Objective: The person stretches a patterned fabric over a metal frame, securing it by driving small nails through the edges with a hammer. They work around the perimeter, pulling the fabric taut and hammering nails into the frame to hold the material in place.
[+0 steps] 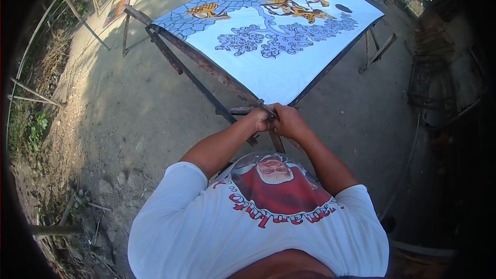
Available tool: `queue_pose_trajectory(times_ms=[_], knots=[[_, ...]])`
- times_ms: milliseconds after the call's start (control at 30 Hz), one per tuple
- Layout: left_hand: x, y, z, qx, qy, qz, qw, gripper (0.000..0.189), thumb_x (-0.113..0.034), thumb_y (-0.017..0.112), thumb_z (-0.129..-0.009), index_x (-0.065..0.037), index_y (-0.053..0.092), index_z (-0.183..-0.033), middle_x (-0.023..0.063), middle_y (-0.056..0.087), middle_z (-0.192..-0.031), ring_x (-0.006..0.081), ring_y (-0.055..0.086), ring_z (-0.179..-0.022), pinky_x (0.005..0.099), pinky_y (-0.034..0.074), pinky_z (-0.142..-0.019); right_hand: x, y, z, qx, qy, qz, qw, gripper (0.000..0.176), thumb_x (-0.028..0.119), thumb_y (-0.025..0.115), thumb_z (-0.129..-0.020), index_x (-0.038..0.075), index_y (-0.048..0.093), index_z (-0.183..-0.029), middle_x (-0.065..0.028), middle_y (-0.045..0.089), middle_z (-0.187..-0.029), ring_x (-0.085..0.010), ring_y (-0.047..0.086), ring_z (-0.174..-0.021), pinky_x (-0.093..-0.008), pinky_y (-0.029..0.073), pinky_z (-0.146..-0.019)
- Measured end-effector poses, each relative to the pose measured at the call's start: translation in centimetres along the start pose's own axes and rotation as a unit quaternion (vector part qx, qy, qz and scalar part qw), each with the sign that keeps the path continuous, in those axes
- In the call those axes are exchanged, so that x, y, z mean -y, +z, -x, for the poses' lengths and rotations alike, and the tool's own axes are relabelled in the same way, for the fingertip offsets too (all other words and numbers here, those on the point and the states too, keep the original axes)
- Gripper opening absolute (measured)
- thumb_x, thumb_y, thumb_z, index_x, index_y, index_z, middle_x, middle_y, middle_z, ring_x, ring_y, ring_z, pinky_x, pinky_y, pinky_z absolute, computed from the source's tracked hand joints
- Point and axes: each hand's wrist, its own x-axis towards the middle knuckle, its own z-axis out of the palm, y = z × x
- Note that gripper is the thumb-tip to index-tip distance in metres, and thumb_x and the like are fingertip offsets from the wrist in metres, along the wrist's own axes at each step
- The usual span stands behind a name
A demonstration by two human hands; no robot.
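Painted cloth: a large white sheet (268, 80) stretched flat, just beyond the person's hands; one corner points straight back at the wearer, the opposite side reaches away, and its widest spread runs left to right. The lens curves its edges, so I cannot tell which side is truly longest.
Design: blue crackle along the far left, golden-brown figures, a lilac curling tree, and white at the near corner.
Wooden frame: dark bars (206, 65) under the cloth's edges, meeting near the hands, on slanting legs.
Left hand: curled (263, 121) at the near corner, beside a dark bar end.
Right hand: bent over (287, 120), against the left; what either grasps is hidden, so I cannot tell how firmly they close.
Shirt: white, with a printed portrait and red lettering (279, 217).
Ground: bare earth (129, 103), partly shaded.
Far left: a small colourful panel (117, 11), leaning.
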Motion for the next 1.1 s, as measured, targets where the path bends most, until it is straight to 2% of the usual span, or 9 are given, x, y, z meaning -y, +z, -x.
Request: queue_pose_trajectory(times_ms=[167,300,367,400,467,533,633,833,1100], knots=[[-0.8,2.6,1.4,-0.106,-0.013,-0.047,0.993,0.020,-0.016,0.053,-0.099,-0.005,0.062,-0.112,0.0129,0.067,-0.108,0.0251,0.070,-0.093,0.0407,0.061,-0.080,-1.9,-0.3,-0.5,-0.005,-0.029,-0.035,0.999,0.023,0.002,0.064,-0.078,0.000,0.065,-0.101,-0.0216,0.069,-0.088,-0.0347,0.069,-0.083,-0.0411,0.051,-0.072],[-0.7,4.1,2.0,-0.136,-0.016,-0.057,0.989,0.021,-0.020,0.052,-0.101,-0.004,0.062,-0.108,0.0108,0.066,-0.102,0.0230,0.069,-0.090,0.0376,0.062,-0.072,-3.3,-1.0,-0.4,-0.020,0.012,-0.049,0.999,0.013,0.008,0.066,-0.078,0.000,0.064,-0.088,-0.0218,0.067,-0.086,-0.0379,0.067,-0.082,-0.0435,0.051,-0.073],[-0.8,4.7,2.4,-0.200,-0.018,-0.045,0.979,0.023,-0.024,0.053,-0.102,-0.003,0.062,-0.103,0.0076,0.064,-0.092,0.0198,0.067,-0.078,0.0353,0.061,-0.064,-5.2,-0.9,-0.4,-0.041,0.041,-0.199,0.978,0.011,0.006,0.066,-0.080,0.000,0.064,-0.089,-0.0186,0.066,-0.079,-0.0291,0.066,-0.073,-0.0393,0.050,-0.068],[-0.6,4.6,2.0,-0.193,-0.026,-0.049,0.980,0.023,-0.024,0.053,-0.102,-0.003,0.062,-0.103,0.0076,0.064,-0.092,0.0198,0.067,-0.078,0.0353,0.061,-0.064,-5.0,-1.7,-0.1,-0.048,0.049,-0.197,0.978,0.011,0.006,0.066,-0.080,0.000,0.064,-0.089,-0.0186,0.066,-0.079,-0.0291,0.066,-0.073,-0.0393,0.050,-0.068],[-0.2,4.0,1.5,-0.216,-0.008,-0.069,0.974,0.029,-0.030,0.054,-0.103,-0.004,0.063,-0.095,0.0037,0.062,-0.074,0.0159,0.063,-0.062,0.0317,0.058,-0.053,-4.9,-3.1,0.3,-0.108,0.029,-0.151,0.982,0.005,0.002,0.064,-0.086,0.000,0.063,-0.090,-0.0029,0.058,-0.068,-0.0130,0.057,-0.056,-0.0320,0.047,-0.054],[-0.2,4.5,2.0,-0.229,-0.011,-0.087,0.969,0.027,-0.029,0.056,-0.102,-0.004,0.063,-0.093,0.0017,0.060,-0.070,0.0131,0.059,-0.058,0.0287,0.053,-0.049,-6.2,-2.9,0.1,-0.132,0.058,-0.214,0.966,0.005,0.002,0.064,-0.087,0.001,0.063,-0.091,-0.0005,0.056,-0.067,-0.0101,0.053,-0.050,-0.0273,0.042,-0.047],[-0.3,5.2,2.2,-0.257,0.005,-0.112,0.960,0.025,-0.027,0.061,-0.100,-0.005,0.062,-0.089,-0.0014,0.056,-0.065,0.0089,0.052,-0.052,0.0243,0.045,-0.043,-7.3,-3.6,0.2,-0.167,0.169,-0.375,0.896,0.006,0.003,0.065,-0.088,0.004,0.064,-0.094,0.0012,0.055,-0.065,-0.0067,0.047,-0.044,-0.0249,0.035,-0.038],[-0.4,5.2,2.8,-0.271,0.011,-0.096,0.958,0.018,-0.018,0.063,-0.098,-0.005,0.057,-0.087,-0.0013,0.052,-0.065,0.0069,0.043,-0.050,0.0209,0.033,-0.039,-11.0,-1.7,0.3,-0.257,0.251,-0.520,0.775,0.010,0.004,0.069,-0.086,0.004,0.064,-0.095,-0.0003,0.055,-0.064,-0.0095,0.049,-0.047,-0.0264,0.036,-0.039],[-1.9,4.8,3.7,-0.260,0.004,-0.135,0.956,0.016,-0.017,0.063,-0.098,-0.004,0.057,-0.091,0.0001,0.050,-0.069,0.0055,0.038,-0.051,0.0201,0.025,-0.038,-11.6,2.6,0.0,-0.242,0.310,-0.580,0.714,0.011,0.003,0.070,-0.086,0.003,0.062,-0.093,-0.0015,0.055,-0.066,-0.0108,0.050,-0.047,-0.0266,0.037,-0.039]])
